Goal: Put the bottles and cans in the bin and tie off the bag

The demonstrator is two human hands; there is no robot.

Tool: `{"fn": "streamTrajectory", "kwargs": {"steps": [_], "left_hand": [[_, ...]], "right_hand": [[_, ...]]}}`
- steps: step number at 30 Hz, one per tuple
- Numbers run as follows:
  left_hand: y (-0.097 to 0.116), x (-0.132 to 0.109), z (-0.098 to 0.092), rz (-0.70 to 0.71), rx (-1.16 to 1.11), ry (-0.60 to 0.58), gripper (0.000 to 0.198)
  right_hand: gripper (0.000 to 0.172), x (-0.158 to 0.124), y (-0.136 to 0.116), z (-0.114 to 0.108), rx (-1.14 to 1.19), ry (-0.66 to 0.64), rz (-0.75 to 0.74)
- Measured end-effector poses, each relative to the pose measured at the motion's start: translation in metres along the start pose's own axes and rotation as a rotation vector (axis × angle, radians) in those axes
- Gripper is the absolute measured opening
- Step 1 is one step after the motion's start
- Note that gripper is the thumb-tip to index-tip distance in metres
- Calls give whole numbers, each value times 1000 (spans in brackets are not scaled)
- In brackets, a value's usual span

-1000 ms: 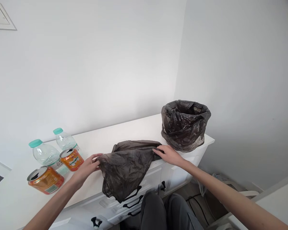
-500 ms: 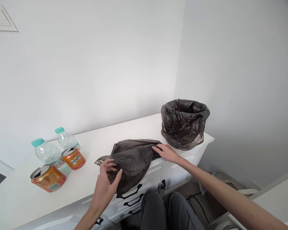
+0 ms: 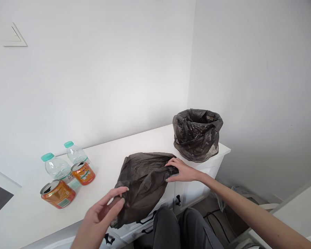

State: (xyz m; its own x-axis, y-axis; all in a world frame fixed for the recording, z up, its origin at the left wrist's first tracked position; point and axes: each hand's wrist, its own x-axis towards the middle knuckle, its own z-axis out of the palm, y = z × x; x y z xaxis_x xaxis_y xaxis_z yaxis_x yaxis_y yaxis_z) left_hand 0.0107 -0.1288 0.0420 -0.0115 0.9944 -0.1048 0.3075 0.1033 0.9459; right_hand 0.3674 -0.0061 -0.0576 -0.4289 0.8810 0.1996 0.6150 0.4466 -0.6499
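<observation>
A loose dark plastic bag [image 3: 142, 180] lies on the white cabinet top [image 3: 111, 159] and hangs over its front edge. My left hand [image 3: 103, 214] pinches the bag's lower left edge between thumb and fingers, just in front of the cabinet. My right hand [image 3: 181, 170] grips the bag's right end, fingers curled into the plastic. A second dark bag [image 3: 197, 133] stands open like a bin liner at the right end of the cabinet.
Two clear bottles with teal caps [image 3: 58, 167] [image 3: 76, 153] and two orange cans [image 3: 58, 193] [image 3: 83, 172] lie at the left of the cabinet top. Drawers with black handles [image 3: 176, 200] face me. My knees [image 3: 176, 228] are below. Walls meet behind the cabinet.
My left hand left the bag's upper left corner, came down toward me and took the lower edge, lifting it. The bag bunched toward the right. My right hand stayed on its end.
</observation>
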Motion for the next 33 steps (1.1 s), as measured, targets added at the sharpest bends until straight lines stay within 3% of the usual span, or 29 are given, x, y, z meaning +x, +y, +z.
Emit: {"fn": "streamTrajectory", "kwargs": {"steps": [3,6,8,9,11,12,13,15,17,20,25,28,31,33], "left_hand": [[38,5,-13,22,-110,93,69],[84,39,-9,176,-140,190,63],[101,72,3,254,46,330,64],[104,89,12,331,197,465,65],[95,117,35,612,506,577,61],[85,128,48,773,651,516,53],[72,137,62,910,800,362,44],[44,150,89,1015,1034,105,39],[19,158,110,975,1157,31,42],[-3,158,124,885,1196,84,44],[-3,145,119,903,1212,93,39],[-3,155,121,928,1147,44,41],[-19,178,121,759,1121,-49,56],[-38,189,112,636,1135,-71,65]], "right_hand": [[52,-4,1,-3,42,-18,-50],[42,6,4,-2,67,17,-22],[47,17,4,0,40,50,86],[46,24,4,1,7,65,144],[39,35,1,2,-63,78,227],[35,40,-2,2,-90,84,256],[32,44,-5,3,-116,98,277],[38,48,-14,5,-186,170,269],[46,49,-23,10,-283,260,187],[35,49,-28,18,-344,299,78],[26,51,-17,26,-249,263,-27],[28,53,-10,28,-294,286,-99],[38,54,-3,31,-412,279,-108],[39,52,3,32,-480,257,-45]]}}
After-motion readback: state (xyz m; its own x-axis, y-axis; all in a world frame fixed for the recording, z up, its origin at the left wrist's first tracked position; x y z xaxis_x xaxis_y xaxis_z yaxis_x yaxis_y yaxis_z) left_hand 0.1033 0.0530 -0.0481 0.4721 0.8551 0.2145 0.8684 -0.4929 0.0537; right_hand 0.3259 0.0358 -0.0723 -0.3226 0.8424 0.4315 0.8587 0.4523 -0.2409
